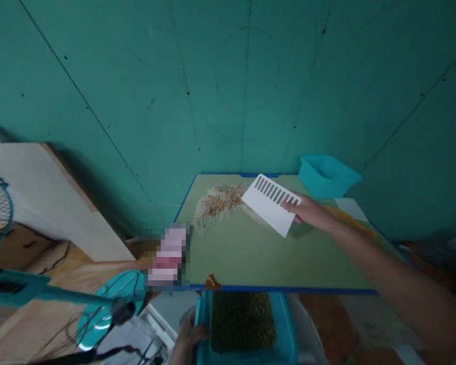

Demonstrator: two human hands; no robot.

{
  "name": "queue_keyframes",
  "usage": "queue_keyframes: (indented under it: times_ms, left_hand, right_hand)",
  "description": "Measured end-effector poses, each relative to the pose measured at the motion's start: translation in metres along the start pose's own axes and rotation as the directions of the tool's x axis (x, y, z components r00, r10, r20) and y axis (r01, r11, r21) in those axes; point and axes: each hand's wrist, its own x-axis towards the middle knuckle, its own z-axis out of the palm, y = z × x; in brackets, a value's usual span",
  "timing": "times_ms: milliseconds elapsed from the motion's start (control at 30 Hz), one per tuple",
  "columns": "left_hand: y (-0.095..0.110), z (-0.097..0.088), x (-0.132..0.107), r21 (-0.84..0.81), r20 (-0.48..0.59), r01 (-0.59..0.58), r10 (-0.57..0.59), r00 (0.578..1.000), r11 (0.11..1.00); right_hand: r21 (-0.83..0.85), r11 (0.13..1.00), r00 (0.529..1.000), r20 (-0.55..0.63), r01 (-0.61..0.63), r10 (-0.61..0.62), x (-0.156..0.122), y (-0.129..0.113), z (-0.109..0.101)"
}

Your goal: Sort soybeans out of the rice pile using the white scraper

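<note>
My right hand [302,208] is closed on a white flat scraper [271,213] with a row of slots along its upper edge, held over the table. Just left of the scraper, a spread of pale grains [207,222] lies on the pale green tabletop [266,258], with round tan beans [222,200] on top of it. Below the table's front edge, my left hand [190,332] grips the left rim of a turquoise plastic tub [289,324]. Inside that tub sits a dark greenish, speckled layer of small grains [243,322]; its kind is hard to make out.
A turquoise bin [327,177] stands at the table's back right, near a white sheet [351,209] and something orange [349,223]. Behind rises a green wall [247,86]. At left are a turquoise fan stand [110,299] with cables and a leaning white board [57,197].
</note>
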Motion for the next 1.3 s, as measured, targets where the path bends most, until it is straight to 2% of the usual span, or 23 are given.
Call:
queue_keyframes:
  times_ms: [100,200,333,467,600,800,933,1100,1300]
  left_hand:
    - [0.003,0.0,-0.002,0.013,0.036,-0.008,0.007,0.999,1.0]
    - [0.006,-0.001,-0.002,0.03,0.06,0.002,-0.003,0.998,1.0]
    - [0.007,-0.006,0.002,0.051,0.052,0.016,-0.018,0.998,0.999]
    - [0.007,-0.008,0.006,0.067,0.021,0.038,-0.04,0.999,0.997]
    - [0.005,-0.01,0.008,0.056,0.009,0.061,-0.061,0.998,0.997]
    - [0.001,-0.011,0.013,0.033,0.002,0.081,-0.082,0.997,0.996]
    - [-0.001,-0.009,0.009,-0.013,0.012,0.052,-0.052,0.999,0.999]
    - [0.001,-0.012,0.0,-0.032,0.01,0.029,-0.029,1.0,0.999]
    - [0.003,-0.014,-0.003,-0.033,-0.004,0.036,-0.036,0.999,0.999]
  right_hand:
    - [-0.031,0.997,0.991,-0.11,0.077,-0.08,0.008,-0.007,-0.006]
    - [-0.174,0.975,0.972,-0.164,0.141,-0.17,0.014,-0.01,-0.013]
    - [-0.388,0.911,0.979,-0.082,0.139,-0.184,0.013,-0.014,-0.013]
    - [-0.524,0.839,0.985,-0.002,0.145,-0.171,0.007,-0.022,-0.006]
    - [-0.547,0.823,0.987,0.051,0.155,-0.153,0.004,-0.027,-0.002]
    - [-0.532,0.833,0.983,-0.005,0.151,-0.181,0.011,-0.032,-0.001]
    - [-0.574,0.802,0.98,0.001,0.165,-0.201,0.026,-0.032,0.002]
    - [-0.652,0.728,0.973,0.067,0.211,-0.221,0.038,-0.03,0.009]
    - [-0.633,0.735,0.97,0.145,0.242,-0.195,0.025,-0.032,0.01]
